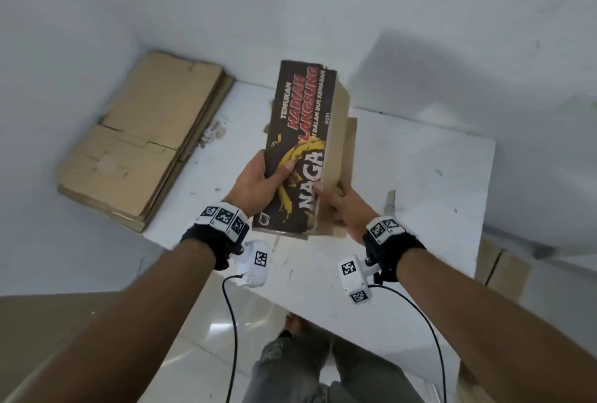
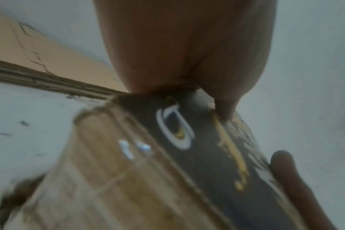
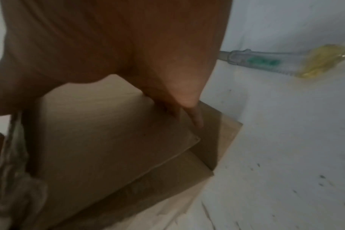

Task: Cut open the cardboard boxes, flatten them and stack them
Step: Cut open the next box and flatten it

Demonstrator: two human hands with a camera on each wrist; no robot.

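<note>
A cardboard box point(image 1: 300, 131) with a dark printed face reading NAGA and plain brown sides is held tilted above the white table point(image 1: 420, 176). My left hand point(image 1: 258, 183) grips its left edge, thumb on the printed face; the left wrist view shows that thumb on the dark box panel point(image 2: 197, 147). My right hand point(image 1: 345, 208) holds the brown right side, thumb at the edge of the printed face. In the right wrist view its fingers lie across the brown box wall point(image 3: 108, 132), down to a flap. A utility knife point(image 3: 276, 62) lies on the table just right of that hand.
A stack of flattened brown cardboard point(image 1: 142, 137) lies on the table's left end, against the white wall, and shows as a cardboard stack point(image 2: 49, 59) in the left wrist view. More cardboard point(image 1: 504, 267) stands on the floor at the right. My legs are below the table's near edge.
</note>
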